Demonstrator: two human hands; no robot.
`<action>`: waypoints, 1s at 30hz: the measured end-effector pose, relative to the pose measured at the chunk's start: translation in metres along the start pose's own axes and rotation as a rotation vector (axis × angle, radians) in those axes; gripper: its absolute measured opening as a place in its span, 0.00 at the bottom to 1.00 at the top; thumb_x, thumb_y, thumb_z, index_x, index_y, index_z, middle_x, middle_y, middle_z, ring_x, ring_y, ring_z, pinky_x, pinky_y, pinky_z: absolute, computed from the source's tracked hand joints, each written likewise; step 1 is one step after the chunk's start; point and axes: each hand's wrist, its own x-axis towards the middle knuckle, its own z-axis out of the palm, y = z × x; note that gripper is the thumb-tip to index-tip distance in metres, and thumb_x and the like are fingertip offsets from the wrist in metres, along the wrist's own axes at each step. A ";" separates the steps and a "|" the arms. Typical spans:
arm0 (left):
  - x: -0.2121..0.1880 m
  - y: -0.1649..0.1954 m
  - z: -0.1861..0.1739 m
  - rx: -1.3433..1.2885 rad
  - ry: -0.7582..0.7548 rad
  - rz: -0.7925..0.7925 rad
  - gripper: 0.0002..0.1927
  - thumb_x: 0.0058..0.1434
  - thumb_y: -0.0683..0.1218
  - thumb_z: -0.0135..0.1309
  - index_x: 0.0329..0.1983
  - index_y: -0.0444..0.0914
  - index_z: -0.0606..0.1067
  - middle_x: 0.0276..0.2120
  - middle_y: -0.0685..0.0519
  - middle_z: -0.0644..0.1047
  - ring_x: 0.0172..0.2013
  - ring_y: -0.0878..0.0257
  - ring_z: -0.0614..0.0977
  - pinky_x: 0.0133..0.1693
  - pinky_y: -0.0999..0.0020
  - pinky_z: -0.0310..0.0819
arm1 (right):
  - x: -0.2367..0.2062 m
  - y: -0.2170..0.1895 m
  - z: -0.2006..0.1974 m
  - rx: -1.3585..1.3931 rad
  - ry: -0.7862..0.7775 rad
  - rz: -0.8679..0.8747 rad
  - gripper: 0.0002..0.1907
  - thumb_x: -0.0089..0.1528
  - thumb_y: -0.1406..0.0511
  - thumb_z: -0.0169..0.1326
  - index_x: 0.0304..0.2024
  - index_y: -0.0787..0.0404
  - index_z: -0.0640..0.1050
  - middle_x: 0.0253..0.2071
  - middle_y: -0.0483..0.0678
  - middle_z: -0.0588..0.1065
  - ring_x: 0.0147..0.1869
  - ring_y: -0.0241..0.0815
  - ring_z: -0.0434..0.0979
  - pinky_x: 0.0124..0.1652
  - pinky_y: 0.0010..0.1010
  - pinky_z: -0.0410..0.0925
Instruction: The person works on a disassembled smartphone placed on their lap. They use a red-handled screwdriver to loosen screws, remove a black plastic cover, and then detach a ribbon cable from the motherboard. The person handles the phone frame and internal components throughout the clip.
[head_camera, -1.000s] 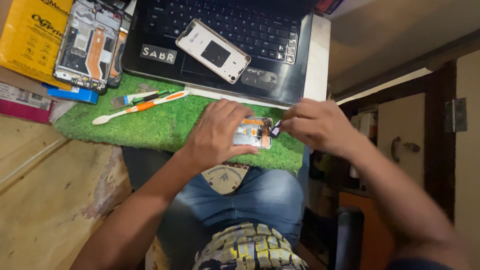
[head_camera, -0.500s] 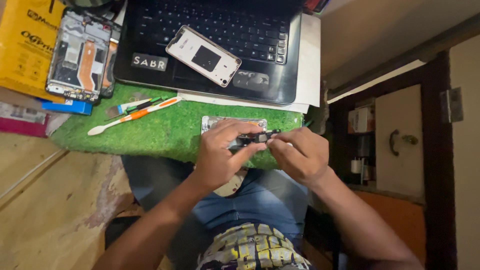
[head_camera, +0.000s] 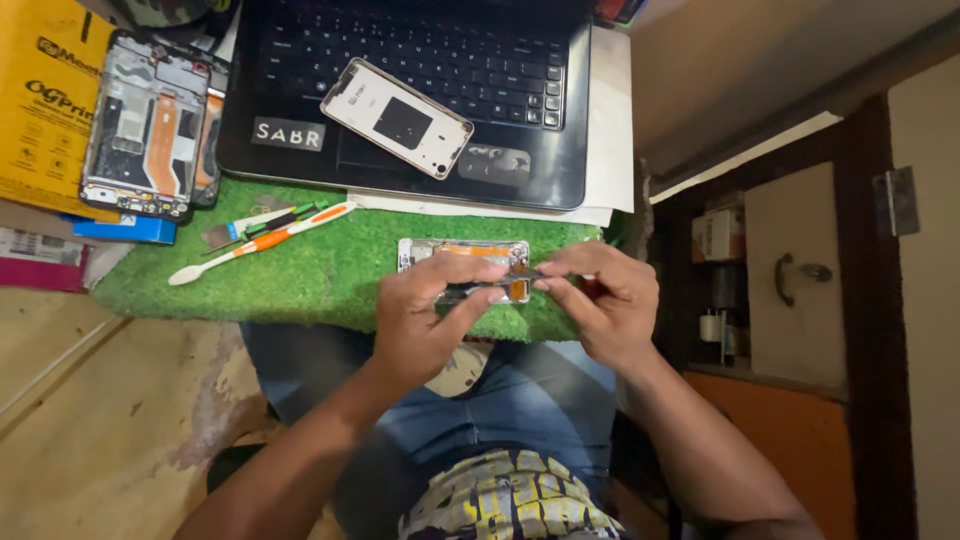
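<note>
An opened phone frame (head_camera: 462, 252) with orange flex cable lies on the green turf mat (head_camera: 300, 285), near its front edge. My left hand (head_camera: 425, 315) pinches the frame's near side with thumb and fingers. My right hand (head_camera: 600, 300) holds a thin dark tool (head_camera: 530, 277) whose tip meets the frame's right end. Both hands touch each other over the frame, hiding its lower half.
A black laptop (head_camera: 500, 90) sits behind the mat with a phone back cover (head_camera: 397, 117) on its keyboard. Another opened phone (head_camera: 145, 125) lies at the left on a yellow packet (head_camera: 45, 100). A toothbrush (head_camera: 260, 243) and small tools rest on the mat. A wooden cabinet (head_camera: 800, 270) stands at the right.
The view has shifted. My hands, first at the mat's front right corner, now sit closer together over the frame, with my right hand pulled in toward the left.
</note>
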 end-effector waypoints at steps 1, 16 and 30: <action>0.000 0.000 -0.001 0.022 -0.005 0.036 0.10 0.61 0.35 0.63 0.45 0.34 0.80 0.44 0.48 0.84 0.46 0.60 0.86 0.51 0.67 0.79 | -0.001 0.000 0.000 -0.021 0.003 -0.015 0.07 0.61 0.76 0.63 0.41 0.65 0.81 0.41 0.51 0.81 0.43 0.37 0.81 0.40 0.23 0.69; 0.000 -0.001 0.000 0.192 0.047 0.127 0.09 0.59 0.35 0.64 0.41 0.37 0.81 0.39 0.50 0.83 0.42 0.59 0.86 0.48 0.64 0.79 | 0.000 0.014 -0.026 0.412 0.003 0.146 0.26 0.65 0.76 0.48 0.67 0.64 0.68 0.50 0.50 0.75 0.50 0.31 0.71 0.50 0.23 0.65; 0.023 -0.012 -0.076 0.949 0.099 0.321 0.09 0.61 0.39 0.67 0.44 0.38 0.82 0.43 0.51 0.80 0.43 0.53 0.80 0.48 0.58 0.74 | 0.007 0.023 -0.028 0.593 0.147 0.165 0.18 0.74 0.77 0.43 0.65 0.62 0.65 0.60 0.57 0.73 0.63 0.50 0.78 0.65 0.49 0.74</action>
